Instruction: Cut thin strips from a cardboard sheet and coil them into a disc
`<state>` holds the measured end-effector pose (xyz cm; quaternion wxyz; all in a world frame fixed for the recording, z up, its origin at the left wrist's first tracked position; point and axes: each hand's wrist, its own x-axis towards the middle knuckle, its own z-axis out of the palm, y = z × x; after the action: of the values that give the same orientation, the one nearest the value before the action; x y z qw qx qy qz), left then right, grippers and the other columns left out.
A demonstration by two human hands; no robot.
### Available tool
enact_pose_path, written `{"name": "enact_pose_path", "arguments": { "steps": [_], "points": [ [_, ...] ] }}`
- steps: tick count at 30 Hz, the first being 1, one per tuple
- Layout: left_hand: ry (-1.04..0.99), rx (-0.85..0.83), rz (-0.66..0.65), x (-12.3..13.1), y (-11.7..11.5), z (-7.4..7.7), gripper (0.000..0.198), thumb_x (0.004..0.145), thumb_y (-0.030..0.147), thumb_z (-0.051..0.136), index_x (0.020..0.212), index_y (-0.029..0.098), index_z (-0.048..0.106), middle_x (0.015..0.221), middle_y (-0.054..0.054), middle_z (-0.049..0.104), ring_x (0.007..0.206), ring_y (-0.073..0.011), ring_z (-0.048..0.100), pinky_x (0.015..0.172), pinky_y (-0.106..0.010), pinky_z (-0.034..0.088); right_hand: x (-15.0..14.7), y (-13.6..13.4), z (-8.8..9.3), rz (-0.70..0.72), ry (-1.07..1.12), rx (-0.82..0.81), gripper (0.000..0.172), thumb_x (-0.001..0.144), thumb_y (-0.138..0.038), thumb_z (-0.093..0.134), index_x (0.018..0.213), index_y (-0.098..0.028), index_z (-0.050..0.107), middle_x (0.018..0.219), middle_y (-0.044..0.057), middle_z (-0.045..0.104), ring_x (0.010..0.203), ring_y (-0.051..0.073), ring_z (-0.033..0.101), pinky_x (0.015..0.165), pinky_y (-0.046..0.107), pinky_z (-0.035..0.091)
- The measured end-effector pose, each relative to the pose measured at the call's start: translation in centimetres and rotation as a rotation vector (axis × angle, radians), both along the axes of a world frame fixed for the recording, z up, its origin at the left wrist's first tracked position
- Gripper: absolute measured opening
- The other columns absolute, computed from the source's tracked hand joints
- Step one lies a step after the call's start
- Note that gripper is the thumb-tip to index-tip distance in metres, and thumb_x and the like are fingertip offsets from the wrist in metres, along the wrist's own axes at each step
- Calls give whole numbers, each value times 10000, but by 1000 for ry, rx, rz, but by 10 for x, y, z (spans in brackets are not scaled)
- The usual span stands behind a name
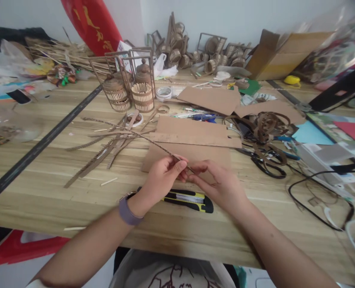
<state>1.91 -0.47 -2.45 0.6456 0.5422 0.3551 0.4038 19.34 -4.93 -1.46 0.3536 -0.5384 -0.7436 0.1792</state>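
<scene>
A long, thin strip of corrugated cardboard (156, 143) runs from the upper left down into my fingers. My left hand (165, 176) is closed on it, thumb on top, close to its lower end. My right hand (216, 182) pinches the same end between thumb and fingers; the very tip is hidden. Beneath my hands lies a flat cardboard sheet (189, 152). A yellow and black utility knife (192, 201) rests on the table, partly covered by my left wrist. More cut cardboard strips (105, 154) are heaped to the left.
Two lantern-like cardboard models (143, 94) stand at the back left, beside a roll of tape (163, 93). Curled cardboard strips (273, 126) and black-handled scissors (269, 164) lie at right, near a black cable (303, 218). An open cardboard box (282, 56) stands behind.
</scene>
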Motion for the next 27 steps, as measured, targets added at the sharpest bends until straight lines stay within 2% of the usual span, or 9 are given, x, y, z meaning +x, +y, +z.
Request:
{"name": "enact_pose_path", "arguments": {
  "steps": [4,6,11,16,18,20,22,24,27],
  "points": [
    [-2,-23,2,-2,-1,0,453,820,582,670,807,131,621,640,-4,620,590,-115,594,586,-236,500,3,0,-2,-13,1,15,103,912,-276,564,915,-247,663,820,15,751,734,175,705,658,289,540],
    [-20,-46,-9,-3,-2,0,496,800,618,674,774,126,615,624,0,605,554,-97,564,557,-224,472,5,1,0,31,32,10,103,907,-278,568,897,-246,665,795,10,740,708,167,698,646,279,542],
    [-92,-179,-238,-5,-1,-3,637,693,752,674,779,123,626,624,1,599,473,-75,515,474,-219,414,14,8,4,206,84,-93,180,928,-338,545,837,-245,670,744,25,702,684,176,685,610,281,546],
    [-59,-199,-366,-6,4,-2,656,628,778,698,676,133,589,614,5,585,477,-67,521,474,-213,411,21,15,1,271,-6,52,178,905,-311,563,793,-270,695,706,23,704,674,190,687,625,295,561],
    [-93,-224,-386,-5,5,-2,635,647,765,694,676,142,573,611,15,580,469,-69,529,472,-215,417,24,15,-4,214,13,32,161,884,-349,591,806,-273,710,715,25,722,655,196,695,611,294,573],
    [-153,-259,-363,-3,5,-5,590,676,722,704,721,150,565,621,25,582,473,-79,552,483,-222,440,27,14,-11,93,96,-60,173,834,-420,656,815,-260,719,735,34,743,643,202,706,584,281,583],
    [-208,-283,-302,0,5,-11,519,700,634,739,809,160,557,634,29,599,496,-94,583,516,-235,471,28,13,-21,-14,248,-198,242,767,-473,725,824,-238,717,751,49,754,654,211,718,574,273,593],
    [-247,-291,-258,4,4,-17,466,724,547,753,887,167,538,626,25,620,523,-111,607,557,-250,494,24,12,-31,-71,446,-327,319,732,-485,762,913,-227,714,772,56,758,671,218,725,577,278,600],
    [-276,-273,-219,7,0,-22,434,748,507,733,921,175,514,597,25,621,527,-113,610,585,-257,511,13,10,-43,-121,641,-409,379,752,-491,750,1015,-222,711,820,68,769,724,229,736,645,308,617]
  ]
}}
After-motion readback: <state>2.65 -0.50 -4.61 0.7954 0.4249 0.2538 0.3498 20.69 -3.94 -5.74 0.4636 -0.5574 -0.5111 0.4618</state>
